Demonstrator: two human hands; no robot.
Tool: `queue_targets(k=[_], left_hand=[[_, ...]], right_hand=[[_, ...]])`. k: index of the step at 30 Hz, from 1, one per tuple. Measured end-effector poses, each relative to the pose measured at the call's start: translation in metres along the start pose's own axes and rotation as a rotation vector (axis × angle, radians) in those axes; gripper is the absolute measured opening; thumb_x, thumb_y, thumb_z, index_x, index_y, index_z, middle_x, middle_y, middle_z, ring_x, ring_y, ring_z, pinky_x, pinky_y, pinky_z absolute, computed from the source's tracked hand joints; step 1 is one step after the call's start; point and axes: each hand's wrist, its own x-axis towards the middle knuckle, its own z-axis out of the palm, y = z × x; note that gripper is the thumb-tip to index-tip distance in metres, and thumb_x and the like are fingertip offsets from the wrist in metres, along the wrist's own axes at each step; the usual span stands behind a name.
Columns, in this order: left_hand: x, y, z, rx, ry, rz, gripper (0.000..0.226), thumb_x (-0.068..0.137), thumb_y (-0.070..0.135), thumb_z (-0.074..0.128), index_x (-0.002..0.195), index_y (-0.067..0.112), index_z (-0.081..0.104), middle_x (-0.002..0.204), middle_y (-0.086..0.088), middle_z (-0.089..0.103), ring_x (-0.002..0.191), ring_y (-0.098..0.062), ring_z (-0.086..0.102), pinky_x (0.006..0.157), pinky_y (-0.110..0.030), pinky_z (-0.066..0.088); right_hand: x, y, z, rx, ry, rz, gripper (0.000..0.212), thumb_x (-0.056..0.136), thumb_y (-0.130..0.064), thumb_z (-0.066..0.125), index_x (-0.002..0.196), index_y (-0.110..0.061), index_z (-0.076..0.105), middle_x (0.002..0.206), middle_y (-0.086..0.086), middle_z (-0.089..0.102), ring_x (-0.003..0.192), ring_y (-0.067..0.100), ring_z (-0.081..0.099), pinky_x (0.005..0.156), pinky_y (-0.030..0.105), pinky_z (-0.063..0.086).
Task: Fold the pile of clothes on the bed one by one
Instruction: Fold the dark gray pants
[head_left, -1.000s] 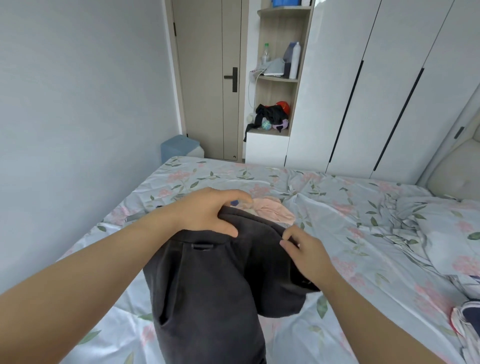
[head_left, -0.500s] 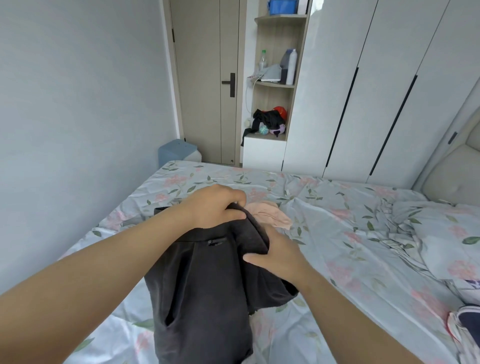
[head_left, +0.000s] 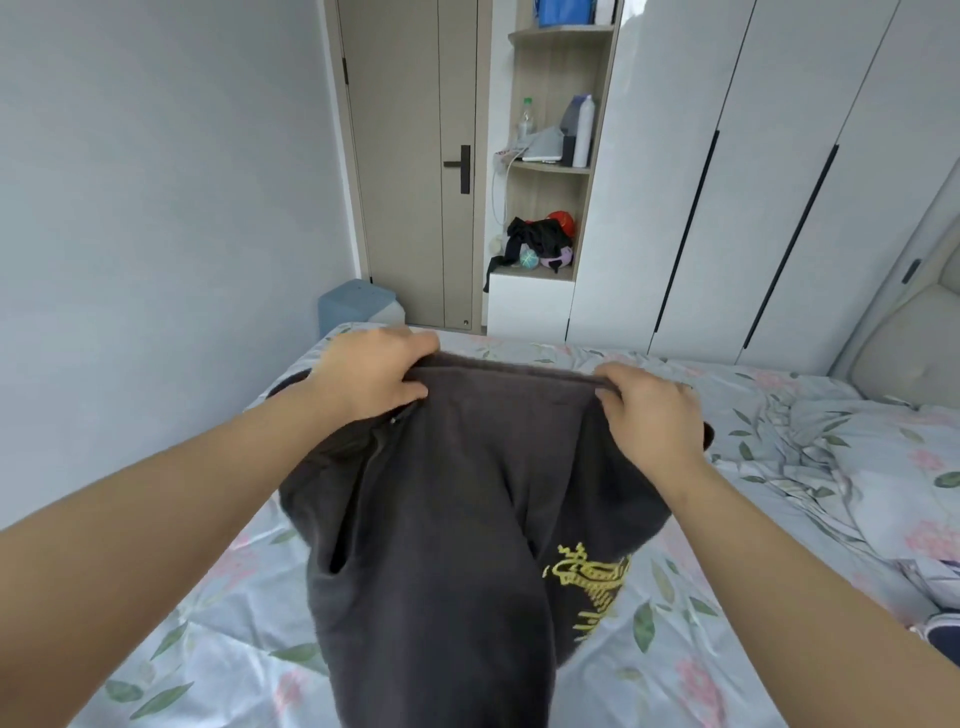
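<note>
**Item 1.** Dark grey sweatpants (head_left: 457, 493). I hold them up over the bed (head_left: 779, 415), with the waistband (head_left: 514, 371) uppermost and stretched roughly level between my two grips. The legs hang down toward me and their lower ends run out of view. There is a yellow printed emblem (head_left: 592, 584) on the leg to my right. A slit pocket (head_left: 337, 545) gapes on the side to my left. Whether the fabric touches the bed I cannot tell.

**Item 2.** Left grip (head_left: 371, 376). It is clamped on the left end of the waistband, fingers curled over the top edge and thumb on the near face.

**Item 3.** Right grip (head_left: 649, 410). It is clamped on the right end of the waistband, fingers hooked over the edge and the back of the hand toward me.

**Item 4.** Bed, as above. It has a pale sheet printed with pink flowers and green leaves, and rumpled bedding of the same print (head_left: 857, 467) lies to my right.

**Item 5.** Room beyond the bed:
- a beige door (head_left: 410, 156) with a dark handle (head_left: 460, 166)
- an open shelf niche (head_left: 550, 171) beside the door, holding a white bottle (head_left: 583, 130) and, on a lower shelf, a heap of black cloth (head_left: 540, 239)
- a white wardrobe (head_left: 753, 156)
- a blue bin (head_left: 356, 304) at the foot of the wall
- a padded cream headboard (head_left: 904, 343) at far right
</note>
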Motion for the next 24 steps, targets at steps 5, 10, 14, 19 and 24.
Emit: queue_targets(k=[5, 10, 14, 19, 24], left_hand=[[-0.001, 0.016, 0.007, 0.135, -0.211, 0.098, 0.031, 0.091, 0.035, 0.049, 0.12, 0.026, 0.042, 0.112, -0.003, 0.055, 0.102, -0.026, 0.056, 0.076, -0.035, 0.046], [-0.004, 0.015, 0.024, 0.001, 0.004, 0.336, 0.036, 0.096, 0.041, 0.038, 0.13, 0.051, 0.031, 0.117, 0.013, 0.045, 0.097, -0.018, 0.052, 0.079, -0.032, 0.045], [0.001, 0.014, 0.036, 0.081, 0.027, 0.464, 0.022, 0.086, 0.073, 0.033, 0.098, 0.057, 0.044, 0.092, 0.027, 0.049, 0.088, -0.009, 0.051, 0.079, -0.029, 0.038], [0.001, 0.01, 0.037, 0.06, -0.004, 0.274, 0.04, 0.097, 0.024, 0.043, 0.136, 0.03, 0.037, 0.12, 0.001, 0.047, 0.1, -0.022, 0.055, 0.074, -0.035, 0.048], [0.0, 0.001, 0.038, -0.135, -0.024, 0.214, 0.016, 0.096, 0.028, 0.049, 0.107, 0.018, 0.056, 0.107, 0.003, 0.053, 0.095, -0.019, 0.055, 0.076, -0.036, 0.047]], right_hand=[[0.002, 0.014, -0.006, -0.041, -0.08, -0.04, 0.019, 0.095, -0.018, 0.049, 0.107, -0.022, 0.063, 0.098, 0.0, 0.07, 0.095, 0.028, 0.062, 0.088, 0.035, 0.035], [0.003, 0.032, -0.013, 0.008, -0.168, 0.001, 0.015, 0.094, -0.022, 0.052, 0.106, -0.026, 0.062, 0.1, -0.002, 0.068, 0.095, 0.027, 0.059, 0.064, 0.029, 0.034], [0.007, 0.042, -0.012, 0.028, -0.292, 0.021, 0.014, 0.094, -0.026, 0.053, 0.105, -0.03, 0.061, 0.103, -0.008, 0.066, 0.089, 0.017, 0.053, 0.065, 0.029, 0.035], [0.008, 0.044, -0.006, 0.028, -0.38, 0.005, 0.017, 0.094, -0.026, 0.053, 0.108, -0.034, 0.058, 0.101, -0.012, 0.064, 0.093, 0.015, 0.055, 0.066, 0.028, 0.037], [-0.004, 0.04, -0.002, 0.06, -0.383, -0.243, 0.061, 0.095, -0.019, 0.05, 0.133, -0.056, 0.02, 0.125, -0.005, 0.061, 0.104, 0.019, 0.059, 0.073, 0.028, 0.045]])
